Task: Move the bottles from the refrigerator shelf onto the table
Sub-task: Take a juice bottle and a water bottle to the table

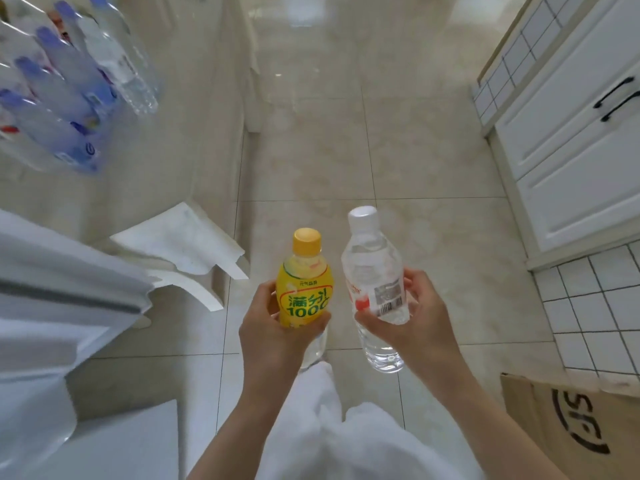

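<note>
My left hand [273, 329] grips a yellow-labelled bottle [304, 282] with a yellow cap, held upright over the tiled floor. My right hand [412, 313] holds a clear water bottle [375, 289] with a white cap, tilted slightly left, its base pointing down. Both bottles are side by side in the centre of the view. At the upper left, several clear bottles with blue caps [69, 88] stand packed together, blurred. The refrigerator shelf itself and the table are not clearly in view.
A white refrigerator door edge [69, 292] juts in at the left, with a white stepped plinth [183, 244] beyond it. White cabinets with black handles [571, 133] line the right. A cardboard box [575, 420] sits at the lower right. Glossy beige floor tiles [346, 150] stretch ahead.
</note>
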Action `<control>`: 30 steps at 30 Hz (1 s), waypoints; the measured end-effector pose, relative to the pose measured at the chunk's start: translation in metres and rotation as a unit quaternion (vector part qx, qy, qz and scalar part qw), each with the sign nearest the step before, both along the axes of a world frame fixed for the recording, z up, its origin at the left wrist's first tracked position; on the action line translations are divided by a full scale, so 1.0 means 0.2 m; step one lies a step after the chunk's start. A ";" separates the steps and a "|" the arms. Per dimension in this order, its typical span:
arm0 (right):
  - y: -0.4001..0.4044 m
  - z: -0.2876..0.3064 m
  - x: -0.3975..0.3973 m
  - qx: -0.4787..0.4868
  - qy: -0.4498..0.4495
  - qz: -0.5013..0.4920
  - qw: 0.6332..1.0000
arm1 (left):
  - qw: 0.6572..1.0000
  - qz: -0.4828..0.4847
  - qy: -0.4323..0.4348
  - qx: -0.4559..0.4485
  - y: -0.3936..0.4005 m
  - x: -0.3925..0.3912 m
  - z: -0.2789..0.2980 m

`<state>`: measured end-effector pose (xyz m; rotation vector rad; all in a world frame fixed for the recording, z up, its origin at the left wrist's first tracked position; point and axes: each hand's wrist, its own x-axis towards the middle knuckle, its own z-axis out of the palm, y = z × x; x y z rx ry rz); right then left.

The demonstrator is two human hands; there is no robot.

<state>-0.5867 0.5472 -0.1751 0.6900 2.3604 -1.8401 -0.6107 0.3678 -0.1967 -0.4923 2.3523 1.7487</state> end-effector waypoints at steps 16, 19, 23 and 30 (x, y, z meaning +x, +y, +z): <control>-0.06 0.04 -1.28 -0.001 0.025 0.108 0.994 | 0.992 0.121 0.043 -0.019 -0.04 -1.13 0.02; -0.04 0.03 -1.53 0.006 0.030 0.144 0.989 | 0.986 0.155 0.042 -0.039 -0.02 -1.31 0.01; -0.01 0.03 -1.95 0.022 0.040 0.222 0.974 | 0.970 0.227 0.040 -0.075 0.01 -1.60 0.02; -0.10 0.06 -2.56 0.092 0.049 0.365 0.925 | 0.932 0.354 0.021 -0.076 0.02 -1.95 0.03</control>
